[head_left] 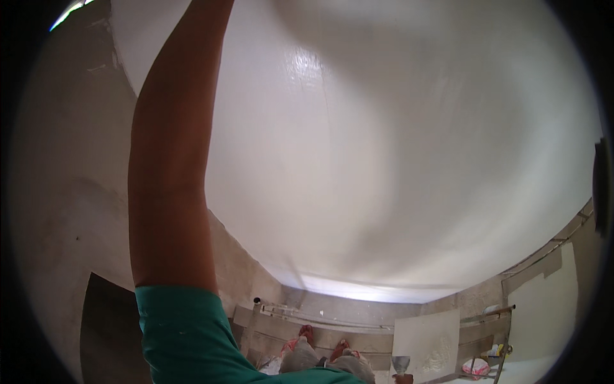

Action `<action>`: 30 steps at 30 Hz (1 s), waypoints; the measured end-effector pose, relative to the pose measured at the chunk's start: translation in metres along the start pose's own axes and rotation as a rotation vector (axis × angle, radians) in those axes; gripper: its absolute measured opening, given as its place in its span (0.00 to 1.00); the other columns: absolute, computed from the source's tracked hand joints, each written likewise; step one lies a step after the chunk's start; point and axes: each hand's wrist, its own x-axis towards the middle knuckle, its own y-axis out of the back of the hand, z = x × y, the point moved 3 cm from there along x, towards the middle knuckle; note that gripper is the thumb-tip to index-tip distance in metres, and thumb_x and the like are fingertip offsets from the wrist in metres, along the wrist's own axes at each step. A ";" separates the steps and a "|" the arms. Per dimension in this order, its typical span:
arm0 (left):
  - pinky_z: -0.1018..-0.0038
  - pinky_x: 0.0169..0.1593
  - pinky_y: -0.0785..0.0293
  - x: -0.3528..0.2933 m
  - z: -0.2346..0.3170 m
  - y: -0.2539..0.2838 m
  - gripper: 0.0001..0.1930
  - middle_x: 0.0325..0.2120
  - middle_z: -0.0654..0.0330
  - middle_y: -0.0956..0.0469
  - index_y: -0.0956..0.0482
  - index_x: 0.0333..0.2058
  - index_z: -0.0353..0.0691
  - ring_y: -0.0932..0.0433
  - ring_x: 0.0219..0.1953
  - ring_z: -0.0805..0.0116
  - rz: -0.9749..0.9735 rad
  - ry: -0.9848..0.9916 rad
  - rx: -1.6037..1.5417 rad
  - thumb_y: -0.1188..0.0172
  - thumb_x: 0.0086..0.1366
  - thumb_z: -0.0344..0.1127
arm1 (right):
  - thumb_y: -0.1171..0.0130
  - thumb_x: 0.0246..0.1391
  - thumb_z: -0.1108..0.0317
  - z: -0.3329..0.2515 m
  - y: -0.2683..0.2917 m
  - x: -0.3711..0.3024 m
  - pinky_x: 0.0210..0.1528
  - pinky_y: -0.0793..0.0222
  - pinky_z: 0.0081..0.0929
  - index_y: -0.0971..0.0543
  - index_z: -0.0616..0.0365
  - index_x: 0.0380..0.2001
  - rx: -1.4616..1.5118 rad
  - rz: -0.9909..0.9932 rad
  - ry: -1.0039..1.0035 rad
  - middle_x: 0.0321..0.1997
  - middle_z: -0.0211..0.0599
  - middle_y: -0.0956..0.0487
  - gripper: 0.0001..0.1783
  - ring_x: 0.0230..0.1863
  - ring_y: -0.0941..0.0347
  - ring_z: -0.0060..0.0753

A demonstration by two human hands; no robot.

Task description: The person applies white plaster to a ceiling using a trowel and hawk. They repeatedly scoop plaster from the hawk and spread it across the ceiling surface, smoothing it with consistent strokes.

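My left arm point(169, 166) rises from a green sleeve point(185, 333) along a smooth white wall point(396, 160). It leaves the picture at the top edge, so my left hand is hidden. At the bottom edge only a sliver of my right hand point(403, 379) shows. It holds a putty knife point(400, 365) with a wide grey blade pointing up, low and away from the wall.
Bare grey plaster point(64, 192) runs down the left side. Far below, my feet in reddish sandals point(323, 342) stand on planks beside thin pipes point(320, 315). A white board point(425, 342), metal bars point(486, 315) and small bags point(476, 367) lie at the lower right.
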 end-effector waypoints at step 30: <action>0.33 0.62 0.58 -0.962 0.157 -0.248 0.37 0.64 0.64 0.40 0.33 0.60 0.64 0.47 0.66 0.42 -0.709 0.210 -0.318 0.40 0.53 0.24 | 0.36 0.47 0.66 -0.166 -0.035 0.128 0.11 0.41 0.29 0.25 0.59 0.18 0.227 0.166 -0.019 0.09 0.29 0.32 0.12 0.09 0.36 0.24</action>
